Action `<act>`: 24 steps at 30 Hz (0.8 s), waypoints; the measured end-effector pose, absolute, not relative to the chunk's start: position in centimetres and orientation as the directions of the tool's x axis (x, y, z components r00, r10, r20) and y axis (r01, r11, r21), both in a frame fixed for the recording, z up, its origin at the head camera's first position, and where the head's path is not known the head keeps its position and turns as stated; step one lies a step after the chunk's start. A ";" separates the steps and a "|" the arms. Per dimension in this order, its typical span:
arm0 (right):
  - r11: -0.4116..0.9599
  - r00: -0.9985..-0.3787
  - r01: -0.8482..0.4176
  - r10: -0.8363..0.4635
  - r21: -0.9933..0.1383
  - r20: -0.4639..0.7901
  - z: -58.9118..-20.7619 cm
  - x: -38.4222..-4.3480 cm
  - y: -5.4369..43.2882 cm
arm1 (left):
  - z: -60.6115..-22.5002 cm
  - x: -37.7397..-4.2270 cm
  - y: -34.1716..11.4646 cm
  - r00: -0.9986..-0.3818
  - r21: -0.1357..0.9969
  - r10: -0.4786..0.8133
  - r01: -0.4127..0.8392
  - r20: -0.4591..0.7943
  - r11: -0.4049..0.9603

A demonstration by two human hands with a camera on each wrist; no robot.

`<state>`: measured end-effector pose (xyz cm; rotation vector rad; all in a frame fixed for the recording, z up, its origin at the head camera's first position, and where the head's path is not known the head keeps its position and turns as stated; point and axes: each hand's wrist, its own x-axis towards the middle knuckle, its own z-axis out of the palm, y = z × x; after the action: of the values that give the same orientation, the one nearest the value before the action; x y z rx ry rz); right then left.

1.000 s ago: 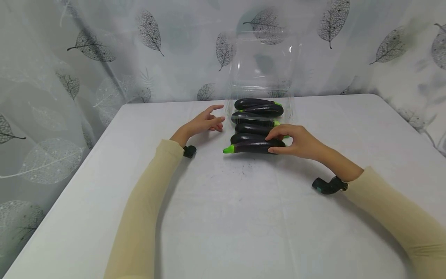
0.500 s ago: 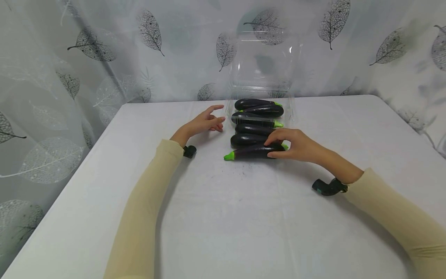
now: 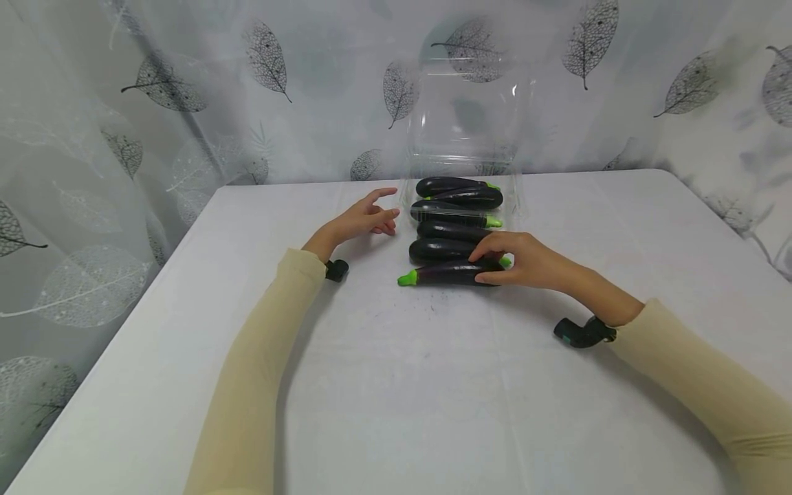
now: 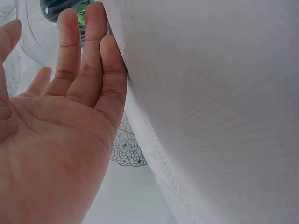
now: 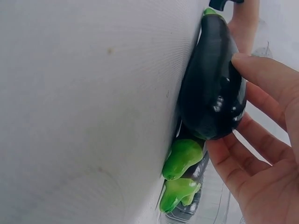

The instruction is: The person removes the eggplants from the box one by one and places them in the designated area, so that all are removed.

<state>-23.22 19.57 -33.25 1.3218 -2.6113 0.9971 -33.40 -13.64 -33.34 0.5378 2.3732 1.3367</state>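
My right hand [image 3: 526, 260] pinches the blunt right end of the nearest eggplant [image 3: 442, 274], thumb in front and fingers behind. This dark eggplant lies on the table, its green stem pointing left. In the right wrist view, the thumb presses one side of the glossy eggplant [image 5: 212, 88]. Two more eggplants, a middle one [image 3: 438, 251] and a farther one [image 3: 447, 230], lie just behind it, partly hidden by the hand. My left hand [image 3: 361, 216] is beside the clear plastic container [image 3: 515, 196], fingers relaxed and holding nothing; the left wrist view shows its palm [image 4: 60, 135].
The container's clear lid [image 3: 464, 110] stands raised against the leaf-patterned curtain [image 3: 322, 89]. Three eggplants sit inside, including one [image 3: 452, 214] behind its front wall. A white cloth covers the table [image 3: 408, 385], whose back edge runs along the curtain.
The nearest eggplant has shifted a little toward me, away from the one behind it, with my right hand on it. My left hand has stayed in place.
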 end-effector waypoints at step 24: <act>0.419 -0.625 -0.752 -0.698 -0.510 0.348 -33.0 -23.2 19.4 | -33.4 -33.5 -13.6 -0.863 0.865 0.489 0.142 -0.130 0.482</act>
<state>-23.19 19.45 -33.01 1.3195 -2.5760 0.9917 -33.52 -13.56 -33.39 0.5296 2.3726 1.3351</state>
